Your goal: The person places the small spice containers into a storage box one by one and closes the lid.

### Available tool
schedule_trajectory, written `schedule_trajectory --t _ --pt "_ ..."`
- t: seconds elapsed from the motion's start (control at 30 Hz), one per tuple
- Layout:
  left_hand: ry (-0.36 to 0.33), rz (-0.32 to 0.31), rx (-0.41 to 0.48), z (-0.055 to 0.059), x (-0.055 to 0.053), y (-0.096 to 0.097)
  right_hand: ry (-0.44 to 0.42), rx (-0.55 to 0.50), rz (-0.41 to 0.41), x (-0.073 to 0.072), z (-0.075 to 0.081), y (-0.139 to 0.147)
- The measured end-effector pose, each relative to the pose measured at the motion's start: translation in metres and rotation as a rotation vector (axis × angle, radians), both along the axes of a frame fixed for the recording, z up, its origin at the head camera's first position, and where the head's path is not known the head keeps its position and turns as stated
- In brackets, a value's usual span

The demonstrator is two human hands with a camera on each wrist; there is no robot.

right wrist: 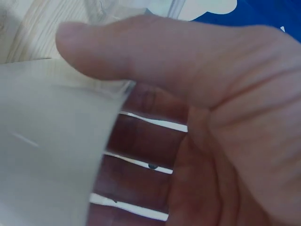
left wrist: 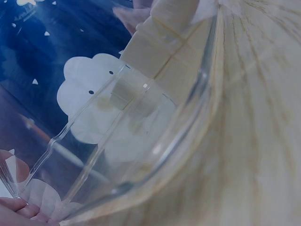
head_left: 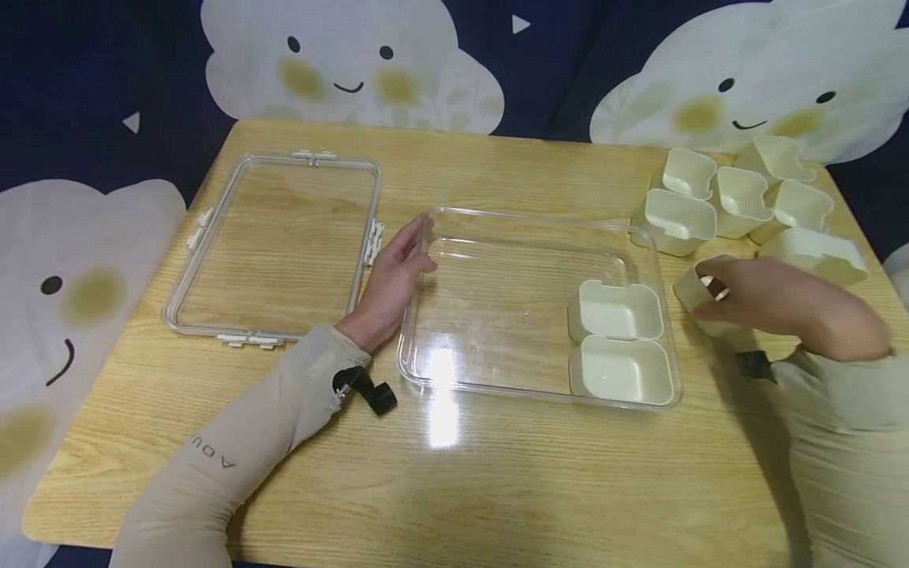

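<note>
A clear rectangular plastic box [head_left: 497,315] stands in the middle of the table. My left hand [head_left: 390,292] grips its left wall, with the thumb over the rim; in the left wrist view the thumb [left wrist: 16,165] and fingers lie on either side of that wall. Two cream cups, a rear one [head_left: 618,312] and a front one [head_left: 621,371], sit inside along the box's right end. Just outside the right wall, my right hand [head_left: 788,300] holds another cream cup [head_left: 690,293] by its side, thumb and fingers either side of its rim.
Several more cream cups [head_left: 678,217] stand grouped at the table's back right corner, beyond the right hand. A clear lid frame [head_left: 362,260] with white clips lies left of the box. Behind the wooden table [head_left: 426,489] hangs a dark blue cloth [head_left: 554,71] with cloud faces.
</note>
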State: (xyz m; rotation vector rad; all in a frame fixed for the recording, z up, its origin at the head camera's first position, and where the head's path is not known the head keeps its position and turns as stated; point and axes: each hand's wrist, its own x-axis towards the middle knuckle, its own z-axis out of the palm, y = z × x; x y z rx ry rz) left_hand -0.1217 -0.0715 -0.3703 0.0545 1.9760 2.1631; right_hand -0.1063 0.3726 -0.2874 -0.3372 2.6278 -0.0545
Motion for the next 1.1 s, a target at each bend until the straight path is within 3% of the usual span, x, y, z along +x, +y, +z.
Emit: schedule_trajectory --t 0.53,1.1 --pt "0.001 0.006 0.003 0.000 0.000 0.001 0.126 -0.024 0.081 0.000 -0.002 -0.011" --pt "-0.001 0.003 -0.013 0.000 0.001 0.000 0.145 -0.036 0.073 0.000 0.000 -0.016"
